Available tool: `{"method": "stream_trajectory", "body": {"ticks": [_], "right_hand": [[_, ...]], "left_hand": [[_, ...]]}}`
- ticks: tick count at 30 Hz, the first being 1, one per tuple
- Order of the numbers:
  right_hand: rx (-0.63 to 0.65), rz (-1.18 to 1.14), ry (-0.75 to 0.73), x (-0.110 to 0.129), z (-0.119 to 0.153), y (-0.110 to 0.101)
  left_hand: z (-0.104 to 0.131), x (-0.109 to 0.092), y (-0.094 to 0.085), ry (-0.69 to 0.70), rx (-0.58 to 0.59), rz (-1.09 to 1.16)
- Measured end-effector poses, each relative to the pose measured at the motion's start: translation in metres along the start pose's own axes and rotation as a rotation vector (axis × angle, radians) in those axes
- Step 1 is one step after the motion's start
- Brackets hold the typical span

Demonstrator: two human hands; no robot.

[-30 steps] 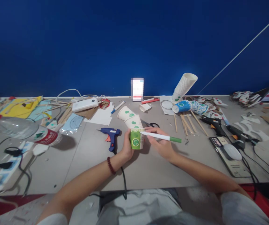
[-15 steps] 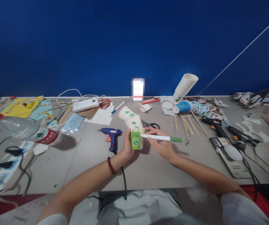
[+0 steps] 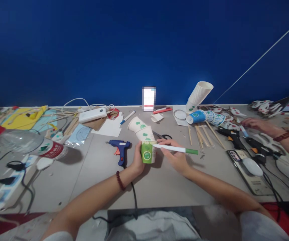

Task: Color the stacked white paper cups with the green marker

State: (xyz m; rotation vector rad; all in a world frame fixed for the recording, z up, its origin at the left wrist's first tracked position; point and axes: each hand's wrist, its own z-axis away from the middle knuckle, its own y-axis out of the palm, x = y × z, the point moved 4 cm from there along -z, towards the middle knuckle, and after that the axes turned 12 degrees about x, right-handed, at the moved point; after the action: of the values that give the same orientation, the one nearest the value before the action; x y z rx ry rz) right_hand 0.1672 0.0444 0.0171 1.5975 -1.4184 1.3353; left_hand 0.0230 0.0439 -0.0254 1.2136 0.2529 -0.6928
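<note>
My left hand (image 3: 137, 160) is closed around the side of a paper cup (image 3: 147, 154) whose visible face is mostly coloured green. Between the fingers of my right hand (image 3: 176, 159) is a white marker (image 3: 171, 147) with a green end; its other end points at the cup's upper right part. Whether the tip touches the paper I cannot tell. Just behind the held cup lie two white paper cups (image 3: 135, 124) with green leaf prints, one partly inside the other. A blue glue gun (image 3: 120, 149) rests left of my left hand.
Scissors (image 3: 166, 136) lie behind my right hand. A leaning cup stack (image 3: 200, 95), blue patterned cups (image 3: 197, 116) and wooden sticks (image 3: 200, 135) are at the back right. A phone (image 3: 248, 175) and black glue guns (image 3: 231, 136) lie right; a bottle (image 3: 34, 142) lies left. Another person's hand (image 3: 257, 124) reaches in.
Another person's hand and forearm have come in from the right over the table. The view has shifted slightly. My hands keep the same hold on cup and marker.
</note>
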Motion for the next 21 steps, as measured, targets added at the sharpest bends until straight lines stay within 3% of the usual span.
{"method": "stream_trajectory", "body": {"ticks": [4, 14, 21], "right_hand": [[0.013, -0.067, 0.008, -0.008, 0.002, -0.001], [0.026, -0.08, 0.028, -0.015, 0.0, -0.003], [-0.025, -0.065, 0.04, -0.012, 0.0, -0.004]], "left_hand": [[-0.001, -0.001, -0.001, 0.038, -0.012, 0.012], [-0.002, -0.001, -0.005, -0.074, 0.003, -0.042], [-0.008, 0.003, -0.006, -0.059, 0.075, -0.034]]}}
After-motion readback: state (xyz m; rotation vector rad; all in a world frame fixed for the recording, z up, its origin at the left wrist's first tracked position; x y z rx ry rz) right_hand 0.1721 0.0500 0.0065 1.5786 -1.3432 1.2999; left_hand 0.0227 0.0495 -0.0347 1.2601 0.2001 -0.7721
